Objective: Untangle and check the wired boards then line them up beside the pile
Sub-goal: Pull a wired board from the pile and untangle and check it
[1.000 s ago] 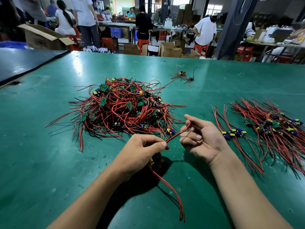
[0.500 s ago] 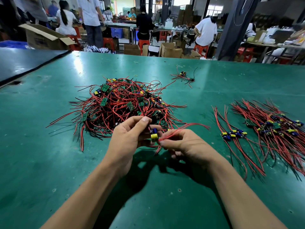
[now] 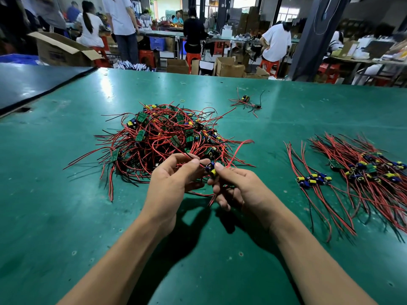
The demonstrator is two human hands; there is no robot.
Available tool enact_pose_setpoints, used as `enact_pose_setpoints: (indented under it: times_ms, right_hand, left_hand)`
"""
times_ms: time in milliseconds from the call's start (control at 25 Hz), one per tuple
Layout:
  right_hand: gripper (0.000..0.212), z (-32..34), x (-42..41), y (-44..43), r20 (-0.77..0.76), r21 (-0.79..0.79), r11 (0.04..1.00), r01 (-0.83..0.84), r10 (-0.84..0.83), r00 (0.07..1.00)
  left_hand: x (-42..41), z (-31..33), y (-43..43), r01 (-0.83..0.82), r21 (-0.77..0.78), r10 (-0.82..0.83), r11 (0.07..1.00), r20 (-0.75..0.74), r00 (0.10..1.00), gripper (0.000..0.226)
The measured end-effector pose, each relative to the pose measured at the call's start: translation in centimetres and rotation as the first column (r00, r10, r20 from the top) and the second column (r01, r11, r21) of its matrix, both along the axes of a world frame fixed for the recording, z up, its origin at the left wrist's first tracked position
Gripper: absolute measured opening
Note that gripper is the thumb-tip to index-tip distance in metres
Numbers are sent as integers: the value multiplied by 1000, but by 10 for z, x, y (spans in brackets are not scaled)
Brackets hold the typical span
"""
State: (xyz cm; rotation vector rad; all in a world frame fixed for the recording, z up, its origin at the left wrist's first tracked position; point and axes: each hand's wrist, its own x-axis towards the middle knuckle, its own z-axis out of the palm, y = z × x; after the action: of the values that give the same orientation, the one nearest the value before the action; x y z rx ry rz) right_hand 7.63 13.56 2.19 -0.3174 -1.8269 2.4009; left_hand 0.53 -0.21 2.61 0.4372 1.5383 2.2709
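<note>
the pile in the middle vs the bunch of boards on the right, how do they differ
The middle pile is a heaped knot, wires looping every way; the right bunch lies flatter, wires running roughly one way. Boards are scattered through the middle pile but gathered in a band across the right bunch. Both hold small boards with red and black wires.

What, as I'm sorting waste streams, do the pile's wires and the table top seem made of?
Pile's wires: glossy red and black sheathing, likely plastic insulation; they lie in soft curves. Table top: green mat, semi-gloss, probably rubber or vinyl; glare patches and small pits show.
</note>
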Motion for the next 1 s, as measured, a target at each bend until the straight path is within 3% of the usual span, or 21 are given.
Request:
enact_pose_setpoints:
  times_ms: [120, 200, 280, 400, 560, 760, 880, 1000]
  right_hand:
    - [29, 4, 6, 9, -8, -30, 997, -73, 73, 997]
    - [27, 6, 10, 15, 38, 12, 991, -131, 130, 991]
    - [28, 6, 14, 18, 68, 35, 980, -195, 192, 979]
    - [29, 7, 16, 20, 52, 22, 965, -261, 260, 964]
    - [25, 5, 11, 20, 27, 24, 982, -190, 189, 982]
    - [19, 2, 9, 20, -17, -58, 981, -186, 185, 983]
    - [20, 2, 10, 20, -15, -89, 972, -219, 218, 976]
    - [28, 1, 11, 21, -12, 1, 983, -185, 185, 983]
  left_hand:
    - [-2, 0, -1, 92, -14, -90, 996, 83, 992, 22]
    - [0, 3, -1, 167, -68, -152, 984, 184, 971, 11]
    - [2, 3, -3, 336, -114, -300, 935, 254, 920, 23]
    - [5, 2, -7, 535, -86, -504, 840, 241, 829, 29]
    - [4, -1, -7, 493, -2, -480, 870, 228, 847, 33]
    - [2, -4, -6, 494, -16, -479, 869, 217, 850, 10]
    - [1, -7, -6, 508, -14, -494, 861, 214, 843, 24]
    - [2, -8, -5, 502, -54, -481, 863, 215, 850, 37]
